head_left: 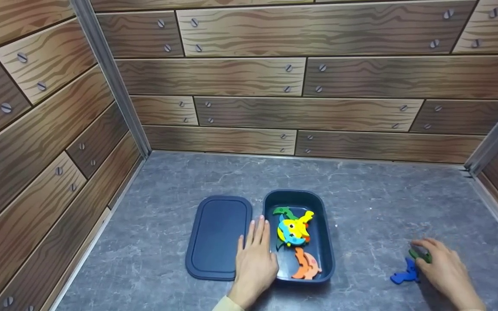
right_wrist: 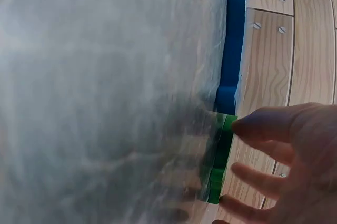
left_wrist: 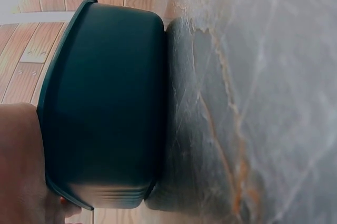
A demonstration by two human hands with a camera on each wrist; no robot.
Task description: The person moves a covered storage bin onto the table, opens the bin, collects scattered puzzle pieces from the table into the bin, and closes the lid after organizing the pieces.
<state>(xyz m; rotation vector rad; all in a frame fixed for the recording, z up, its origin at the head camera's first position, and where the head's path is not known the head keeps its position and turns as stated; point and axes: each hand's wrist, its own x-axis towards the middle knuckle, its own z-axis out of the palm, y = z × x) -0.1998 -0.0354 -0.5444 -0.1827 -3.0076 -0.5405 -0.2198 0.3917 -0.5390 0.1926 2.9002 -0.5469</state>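
My left hand (head_left: pixel 255 261) lies with straight fingers along the left rim of a dark blue plastic box (head_left: pixel 329 242). Its outer wall (left_wrist: pixel 105 97) fills much of the left wrist view. Inside are a yellow and light blue fish-like toy piece (head_left: pixel 294 231), a green piece (head_left: pixel 283 211) and an orange, crescent-like piece (head_left: pixel 301 263) beside a pink one (head_left: pixel 313 265). At the right, my right hand (head_left: pixel 445 265) curls over a small green toy piece (right_wrist: pixel 221 158) on the table, thumb and fingertips at its two ends. A blue toy piece (head_left: pixel 404 274) lies right beside it.
A flat dark blue lid (head_left: pixel 218 237) lies left of the box, close to my left hand. The grey marbled tabletop (head_left: pixel 374 194) is enclosed by wood-patterned panels (head_left: pixel 240 77) at the back and both sides, with metal corner posts (head_left: pixel 119 82).
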